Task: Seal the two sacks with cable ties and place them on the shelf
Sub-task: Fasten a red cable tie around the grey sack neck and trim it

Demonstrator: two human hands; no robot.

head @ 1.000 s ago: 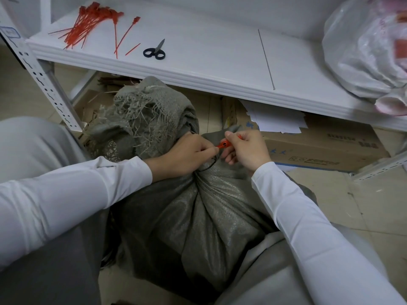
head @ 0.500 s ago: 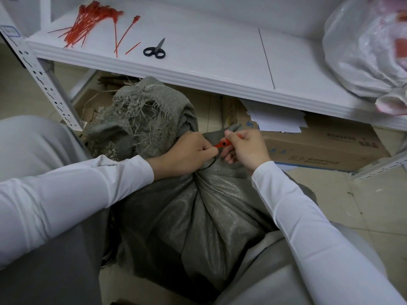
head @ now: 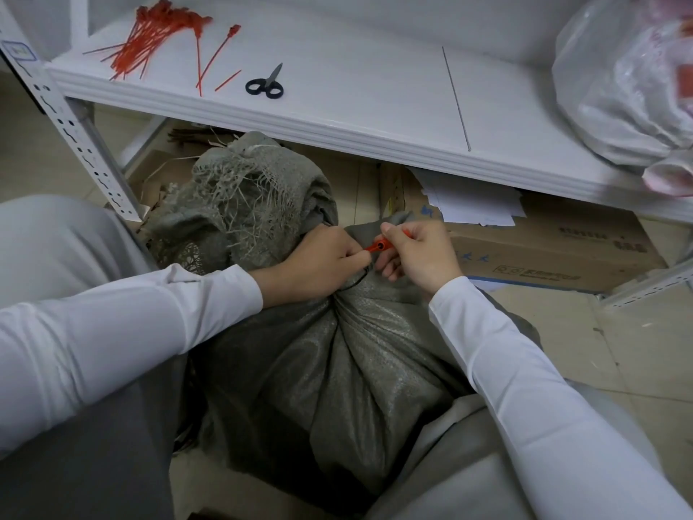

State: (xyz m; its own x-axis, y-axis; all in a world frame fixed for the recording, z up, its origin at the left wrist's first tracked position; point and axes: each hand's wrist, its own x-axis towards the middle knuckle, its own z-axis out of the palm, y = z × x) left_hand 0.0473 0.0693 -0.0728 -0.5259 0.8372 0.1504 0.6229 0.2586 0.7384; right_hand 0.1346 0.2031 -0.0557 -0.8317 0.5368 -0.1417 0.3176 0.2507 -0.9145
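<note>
A grey woven sack [head: 337, 369] stands on the floor between my knees, its neck gathered and its frayed top [head: 243, 189] flopping toward the shelf. A red cable tie [head: 378, 245] sits at the neck. My left hand [head: 318, 264] grips the bunched neck and pinches one end of the tie. My right hand [head: 420, 253] pinches the tie's red head between thumb and fingers. Most of the tie's strap is hidden by the hands and the fabric. The white shelf [head: 356, 106] lies just beyond the sack.
On the shelf lie a pile of spare red cable ties [head: 150, 39], black-handled scissors [head: 264, 84] and a clear plastic bag [head: 630, 80] at the right. Under the shelf sit a cardboard box [head: 555, 253] with papers [head: 472, 204]. A perforated shelf post [head: 75, 137] stands at the left.
Both hands stay at the sack's neck with the red tie; only small finger movements show. The sack has not shifted.
</note>
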